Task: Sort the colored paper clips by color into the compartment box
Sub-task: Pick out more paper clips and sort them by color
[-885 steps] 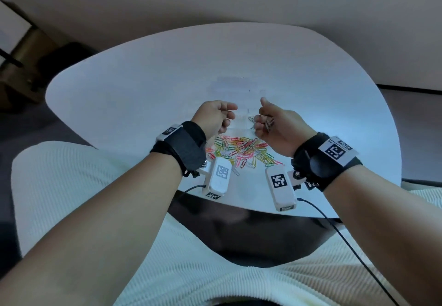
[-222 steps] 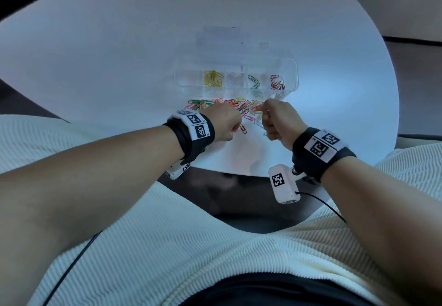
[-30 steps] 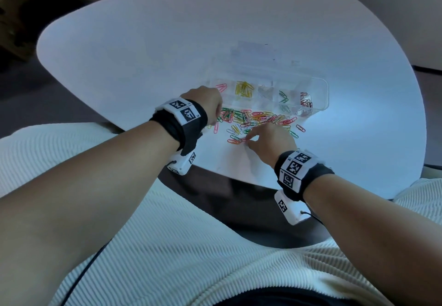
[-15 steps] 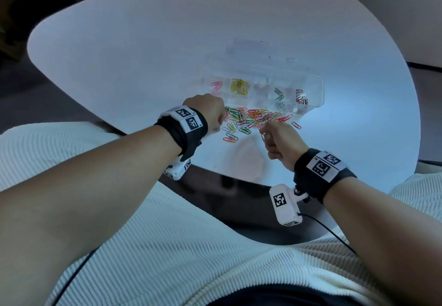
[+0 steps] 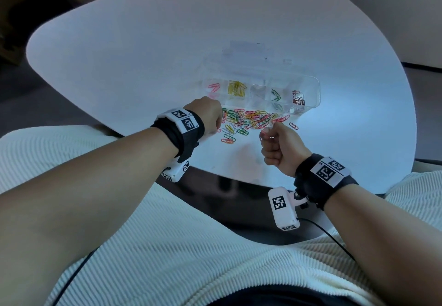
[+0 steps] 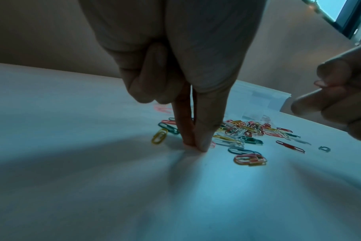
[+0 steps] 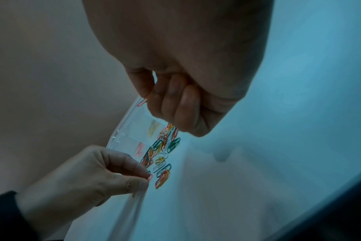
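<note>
Left hand (image 5: 207, 114): grip pinching a pink clip (image 7: 150, 177) against the tabletop (image 5: 143, 49) at the loose clip pile (image 5: 248, 120). Right hand (image 5: 279, 149): grip clenched on a red clip (image 7: 142, 102), raised just right of the pile. Compartment box (image 5: 311, 90): beyond both grips, holding sorted clips.

clips (image 5: 248, 120): mixed-colour loose pile, flat on white table, frame centre | compartment box (image 5: 311, 95): clear plastic, open, just above pile; pink, yellow, green, red clips sorted in separate cells
</note>
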`<action>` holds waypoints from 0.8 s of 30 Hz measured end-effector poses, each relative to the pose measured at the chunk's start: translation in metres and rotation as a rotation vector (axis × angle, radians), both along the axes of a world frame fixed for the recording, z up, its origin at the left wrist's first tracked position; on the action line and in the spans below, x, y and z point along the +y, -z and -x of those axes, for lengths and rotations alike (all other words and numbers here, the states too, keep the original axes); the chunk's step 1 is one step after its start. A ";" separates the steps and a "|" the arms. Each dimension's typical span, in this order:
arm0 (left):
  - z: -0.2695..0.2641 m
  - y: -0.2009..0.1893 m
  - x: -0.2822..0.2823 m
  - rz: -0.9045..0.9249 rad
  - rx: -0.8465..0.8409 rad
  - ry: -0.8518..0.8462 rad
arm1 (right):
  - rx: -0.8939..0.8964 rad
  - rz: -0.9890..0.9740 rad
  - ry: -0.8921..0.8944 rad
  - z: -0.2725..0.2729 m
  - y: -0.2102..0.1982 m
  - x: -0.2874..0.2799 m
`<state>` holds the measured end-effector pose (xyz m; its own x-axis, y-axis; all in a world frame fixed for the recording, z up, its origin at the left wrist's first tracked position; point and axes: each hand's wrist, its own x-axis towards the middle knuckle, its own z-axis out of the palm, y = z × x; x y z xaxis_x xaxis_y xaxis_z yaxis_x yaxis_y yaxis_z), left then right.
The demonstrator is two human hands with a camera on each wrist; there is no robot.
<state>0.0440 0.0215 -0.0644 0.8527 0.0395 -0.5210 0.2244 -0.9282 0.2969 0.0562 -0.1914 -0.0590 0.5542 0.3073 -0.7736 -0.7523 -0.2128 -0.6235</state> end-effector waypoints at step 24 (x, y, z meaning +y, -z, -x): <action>-0.005 -0.002 -0.017 -0.106 -0.059 0.111 | 0.047 -0.138 0.055 0.007 -0.022 -0.002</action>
